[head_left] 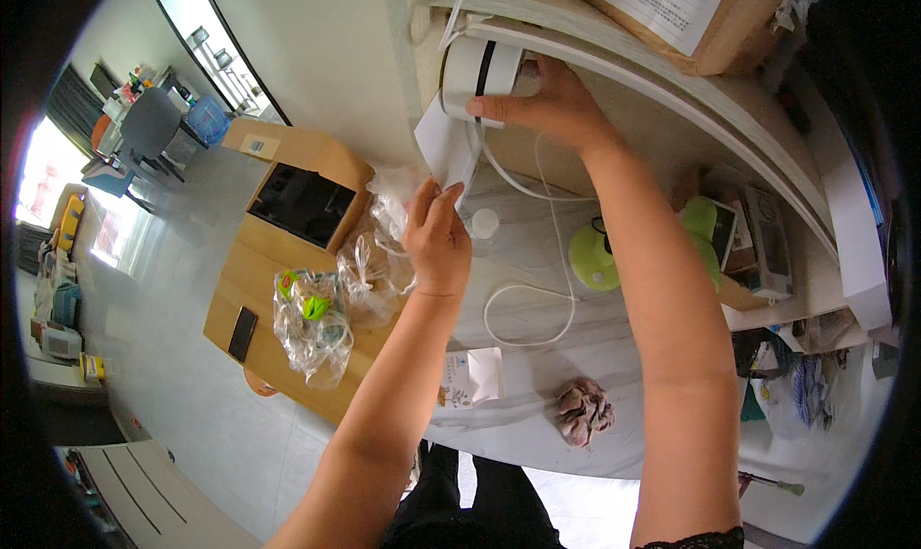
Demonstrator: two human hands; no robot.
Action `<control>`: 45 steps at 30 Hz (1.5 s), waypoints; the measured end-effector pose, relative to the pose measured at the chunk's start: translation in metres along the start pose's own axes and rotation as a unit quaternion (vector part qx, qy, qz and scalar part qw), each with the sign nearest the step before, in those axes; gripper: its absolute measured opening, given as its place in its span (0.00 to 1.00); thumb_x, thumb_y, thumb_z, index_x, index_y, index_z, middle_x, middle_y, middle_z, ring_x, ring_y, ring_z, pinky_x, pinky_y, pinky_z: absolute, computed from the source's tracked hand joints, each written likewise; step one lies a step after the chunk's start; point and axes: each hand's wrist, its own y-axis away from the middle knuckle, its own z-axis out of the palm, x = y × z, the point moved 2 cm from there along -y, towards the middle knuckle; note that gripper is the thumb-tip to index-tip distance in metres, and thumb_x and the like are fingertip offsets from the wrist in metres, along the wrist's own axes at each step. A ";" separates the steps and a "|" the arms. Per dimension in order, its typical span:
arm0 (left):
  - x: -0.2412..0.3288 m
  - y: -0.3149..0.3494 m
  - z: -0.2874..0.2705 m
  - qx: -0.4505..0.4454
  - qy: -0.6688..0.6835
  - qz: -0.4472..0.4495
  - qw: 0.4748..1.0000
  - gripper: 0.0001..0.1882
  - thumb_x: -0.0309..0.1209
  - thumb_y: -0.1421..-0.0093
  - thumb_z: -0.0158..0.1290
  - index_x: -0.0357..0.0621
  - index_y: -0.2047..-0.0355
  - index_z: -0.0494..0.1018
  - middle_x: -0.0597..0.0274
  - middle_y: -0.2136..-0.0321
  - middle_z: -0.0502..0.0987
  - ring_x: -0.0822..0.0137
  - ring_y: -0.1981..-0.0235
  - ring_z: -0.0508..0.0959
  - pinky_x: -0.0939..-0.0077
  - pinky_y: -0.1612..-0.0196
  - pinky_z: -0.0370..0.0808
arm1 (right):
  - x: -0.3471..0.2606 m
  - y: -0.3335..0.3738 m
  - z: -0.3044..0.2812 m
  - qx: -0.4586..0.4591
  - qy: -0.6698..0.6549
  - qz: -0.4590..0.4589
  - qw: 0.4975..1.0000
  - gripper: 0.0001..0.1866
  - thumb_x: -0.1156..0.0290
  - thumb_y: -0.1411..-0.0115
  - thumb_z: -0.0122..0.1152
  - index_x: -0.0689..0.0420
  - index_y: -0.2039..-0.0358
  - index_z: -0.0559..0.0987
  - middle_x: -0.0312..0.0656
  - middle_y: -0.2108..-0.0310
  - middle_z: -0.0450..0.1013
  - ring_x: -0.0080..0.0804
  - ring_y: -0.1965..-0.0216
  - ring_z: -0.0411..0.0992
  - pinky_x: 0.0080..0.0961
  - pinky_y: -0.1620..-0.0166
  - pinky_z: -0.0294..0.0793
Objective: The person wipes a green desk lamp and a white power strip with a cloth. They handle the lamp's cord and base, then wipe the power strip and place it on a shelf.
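At the far end of the marble-patterned counter (pixel 528 261), my right hand (pixel 561 113) grips a white cylinder with a black band (pixel 464 74), thumb across its near side. The cylinder is up against the underside of the shelf. Just below it, my left hand (pixel 436 237) pinches the lower edge of a flat white panel (pixel 443 144); whether the panel joins the cylinder I cannot tell. A white cable (pixel 518 180) runs beneath the cylinder and loops over the counter. Beside my left fingers stands a small clear container with a white lid (pixel 485 224).
Clear plastic bags (pixel 317 333), a phone (pixel 243 333) and a dark screen (pixel 302 206) lie on the wooden table at left. A crumpled cloth (pixel 583 411) and a small white box (pixel 472 376) are nearer me. Right of centre is a green round-based object (pixel 593 259). A cardboard box (pixel 743 26) sits overhead.
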 end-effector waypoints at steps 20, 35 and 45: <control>-0.029 -0.006 0.007 0.018 -0.016 -0.151 0.988 0.24 0.25 0.55 0.66 0.42 0.63 0.62 0.60 0.68 0.66 0.67 0.70 0.69 0.72 0.68 0.72 | 0.007 -0.004 0.007 0.042 0.104 0.013 0.994 0.66 0.38 0.72 0.75 0.64 0.37 0.57 0.60 0.38 0.56 0.48 0.34 0.52 0.34 0.33 0.50; -0.033 0.005 0.000 -0.069 -0.042 -0.187 0.979 0.38 0.35 0.56 0.67 0.40 0.48 0.59 0.56 0.57 0.66 0.60 0.66 0.71 0.64 0.61 0.72 | 0.000 0.006 0.016 0.088 0.131 -0.018 0.987 0.65 0.36 0.72 0.74 0.66 0.40 0.60 0.62 0.40 0.59 0.53 0.36 0.55 0.39 0.35 0.54; -0.032 0.007 0.007 -0.088 -0.015 -0.194 0.977 0.41 0.34 0.55 0.67 0.42 0.43 0.57 0.54 0.52 0.65 0.58 0.62 0.72 0.64 0.58 0.72 | 0.001 0.019 0.020 0.085 0.138 0.006 0.987 0.70 0.30 0.73 0.71 0.64 0.37 0.55 0.63 0.40 0.57 0.59 0.37 0.53 0.50 0.37 0.52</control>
